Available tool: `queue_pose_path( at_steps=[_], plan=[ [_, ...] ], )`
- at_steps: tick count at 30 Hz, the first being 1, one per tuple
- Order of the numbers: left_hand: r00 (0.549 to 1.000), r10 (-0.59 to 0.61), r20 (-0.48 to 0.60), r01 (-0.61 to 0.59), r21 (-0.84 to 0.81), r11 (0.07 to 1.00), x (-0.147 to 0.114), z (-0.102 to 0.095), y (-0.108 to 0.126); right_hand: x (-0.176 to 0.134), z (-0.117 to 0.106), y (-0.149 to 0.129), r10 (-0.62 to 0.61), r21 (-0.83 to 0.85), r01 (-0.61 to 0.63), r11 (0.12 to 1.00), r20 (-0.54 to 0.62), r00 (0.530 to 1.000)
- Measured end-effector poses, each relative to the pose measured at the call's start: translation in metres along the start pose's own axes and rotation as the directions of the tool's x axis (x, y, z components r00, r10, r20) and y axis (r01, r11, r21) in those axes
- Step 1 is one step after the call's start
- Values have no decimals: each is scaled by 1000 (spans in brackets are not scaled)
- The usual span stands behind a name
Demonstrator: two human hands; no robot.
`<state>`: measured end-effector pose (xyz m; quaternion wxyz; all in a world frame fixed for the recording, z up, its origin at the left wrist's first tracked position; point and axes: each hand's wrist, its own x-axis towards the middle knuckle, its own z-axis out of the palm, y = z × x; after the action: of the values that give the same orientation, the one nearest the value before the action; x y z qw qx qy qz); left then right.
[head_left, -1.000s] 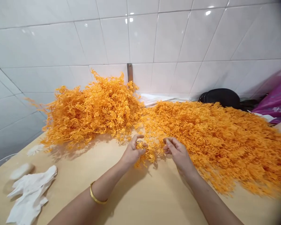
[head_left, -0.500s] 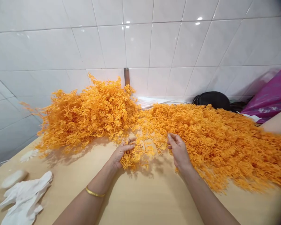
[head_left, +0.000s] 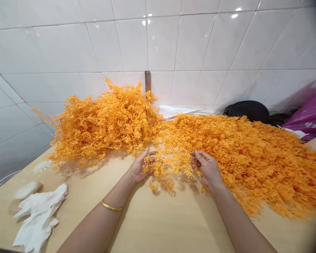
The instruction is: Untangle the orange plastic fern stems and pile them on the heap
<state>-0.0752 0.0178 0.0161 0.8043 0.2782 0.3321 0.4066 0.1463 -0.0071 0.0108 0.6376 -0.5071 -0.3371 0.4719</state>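
Note:
An orange artificial foliage sprig (head_left: 164, 167) with thin, frilly tips stretches between my two hands above the table. My right hand (head_left: 207, 167) is closed in a pinch on its stem at the right end. At the other end, my left hand (head_left: 139, 167) has its thumb raised and its fingers apart behind the leafy tips, which partly hide them; it does not grip the sprig. A tall heap of the same orange foliage (head_left: 107, 123) stands beyond my left hand. A wider, flatter pile (head_left: 252, 151) spreads beside and beyond my right hand.
The wooden table (head_left: 158, 225) meets a white tiled wall (head_left: 126, 45). At the left lie a crumpled white cloth (head_left: 40, 214) and a rounded white object (head_left: 28, 189). A black case (head_left: 247, 110) and a purple bag (head_left: 308, 112) stand at the back right.
My left hand has loosened from the sprig's leafy part, its thumb now lifted. My right hand now pinches the stem, and the sprig is spread out more between the hands. The view has shifted slightly.

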Motion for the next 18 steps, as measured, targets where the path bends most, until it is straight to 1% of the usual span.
queue_pose_path(
  at_steps=[2,4,7,10,11,13,15,17,18],
  plan=[
    [1000,5,29,-4,-25,1000,0,-1,2,2,-2,2,-13,20,14,1000,-61,998],
    [999,41,36,-41,-4,999,1,-1,4,2,-4,2,-30,27,33,999,-93,995],
    [985,170,2,-170,27,985,1,0,6,2,-5,1,-79,46,87,995,-149,986],
    [947,313,-71,-311,38,950,3,-1,9,3,-7,-1,-111,83,132,988,-222,969],
    [936,337,-100,-331,71,941,3,-2,9,4,-8,-2,-118,100,146,984,-241,963],
    [926,348,-144,-318,198,927,4,-5,10,5,-10,-5,-131,136,172,976,-268,955],
    [918,357,-171,-273,379,884,3,-6,10,6,-13,-7,-137,170,191,967,-283,949],
    [890,420,-176,-262,557,788,-1,-4,11,6,-15,-9,-133,200,197,960,-296,946],
    [862,480,-162,-282,633,720,-5,0,11,7,-16,-9,-128,211,196,958,-299,946]
  ],
)
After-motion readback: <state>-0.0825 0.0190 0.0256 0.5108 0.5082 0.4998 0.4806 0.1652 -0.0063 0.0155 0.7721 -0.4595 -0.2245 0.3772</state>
